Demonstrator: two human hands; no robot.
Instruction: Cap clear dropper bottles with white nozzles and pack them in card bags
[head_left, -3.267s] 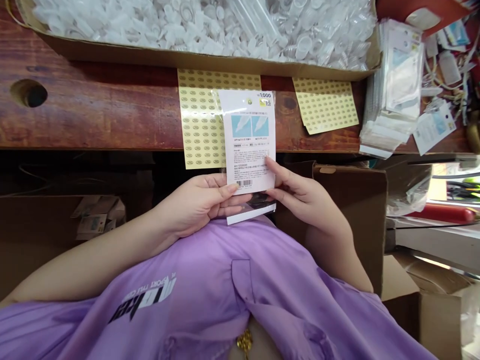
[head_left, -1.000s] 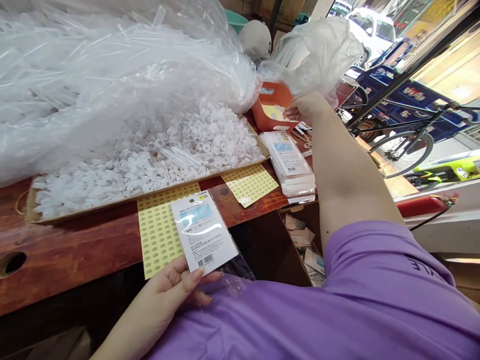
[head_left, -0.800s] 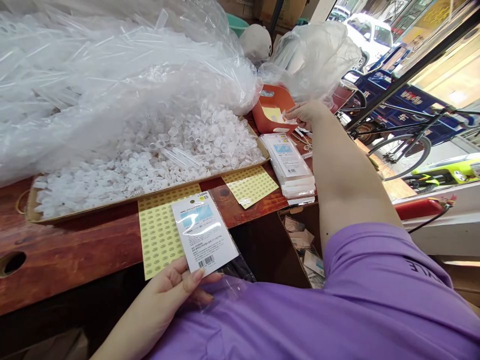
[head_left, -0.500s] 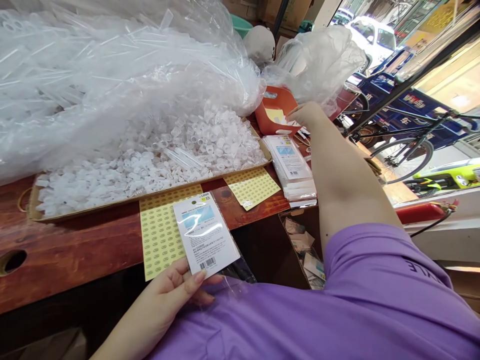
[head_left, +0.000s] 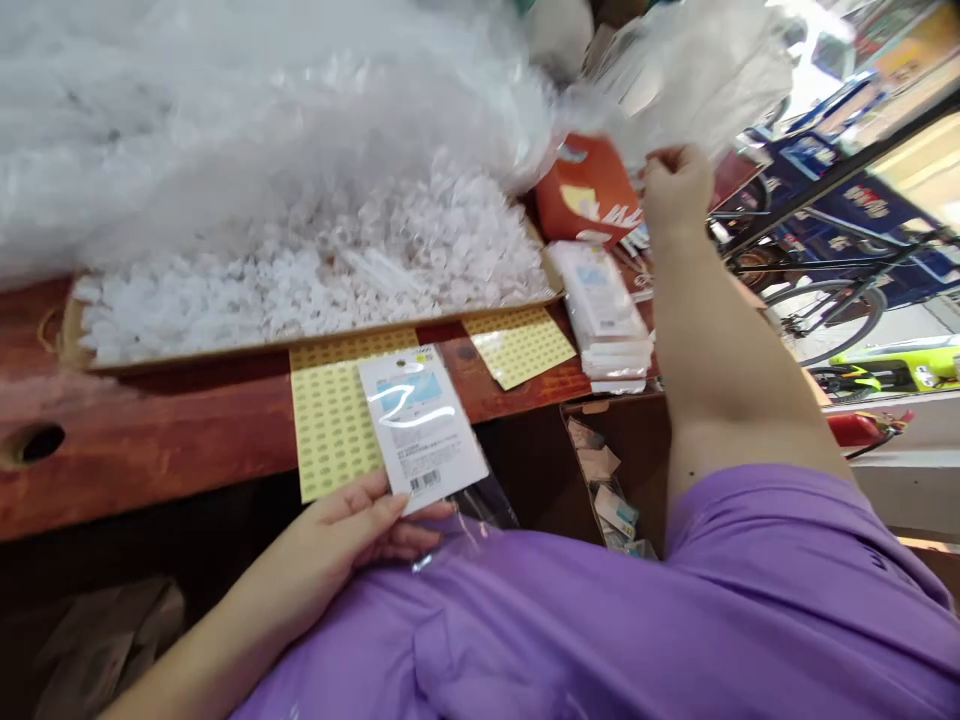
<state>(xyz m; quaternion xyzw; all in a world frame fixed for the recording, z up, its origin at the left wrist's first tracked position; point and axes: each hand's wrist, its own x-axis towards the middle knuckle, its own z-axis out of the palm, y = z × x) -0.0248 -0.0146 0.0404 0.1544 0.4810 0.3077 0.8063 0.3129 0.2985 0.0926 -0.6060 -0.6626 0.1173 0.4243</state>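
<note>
My left hand [head_left: 379, 525] pinches the lower edge of a printed card in a clear plastic sleeve [head_left: 424, 430], thumb on top and fingers underneath. The card carries a blue picture, small text and a barcode. My right hand [head_left: 679, 180] is curled closed at the right side of an orange basket [head_left: 553, 200]; whatever is in its fingers is hidden. Inside the basket lie a yellow paper [head_left: 579, 198] and white pieces. Just in front of it is a stack of sleeved cards [head_left: 600, 300].
Yellow sticker sheets [head_left: 330, 430] lie on the red-brown table [head_left: 150, 420]. A shallow cardboard tray [head_left: 247, 348] holds small translucent plastic parts, with a big plastic bag of tubes [head_left: 247, 120] behind. Below the table edge stands an open box [head_left: 581, 455] with sleeved cards.
My right hand has come out of the orange basket to its right side, with the fingers now curled. My left hand keeps its grip on the sleeved card. The whole view has shifted.
</note>
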